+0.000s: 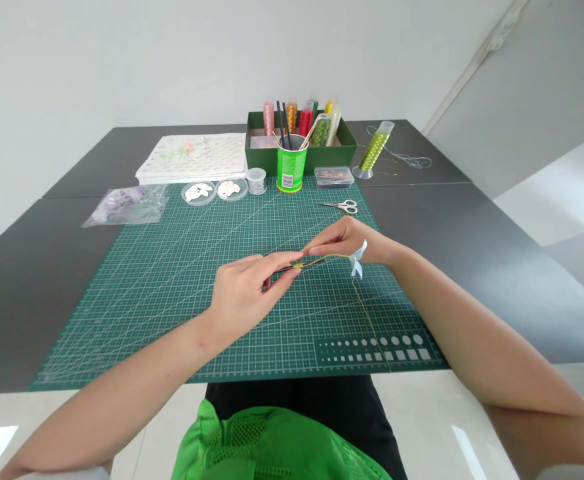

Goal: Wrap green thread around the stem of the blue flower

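Over the green cutting mat (172,287), my left hand (247,287) pinches a thin dark rod (320,261) with yellow thread wound about it near the fingertips. My right hand (355,239) meets it from the right, its thumb and forefinger closed on the yellow thread (333,255) beside the left fingertips. A small pale blue flower (357,259) sits at the end of a yellow-green strand, just below the right hand. From there a loose strand (369,320) trails to the mat's front edge. Exactly what lies between the fingertips is partly hidden.
Small scissors (345,207) lie beyond my right hand. Behind are a green can (291,170) of sticks, a box (317,160) of thread spools, a lidded case (334,177), dishes (199,193) of white pieces, a plastic bag (132,205), white sheets (195,157) and an olive-green spool (376,148).
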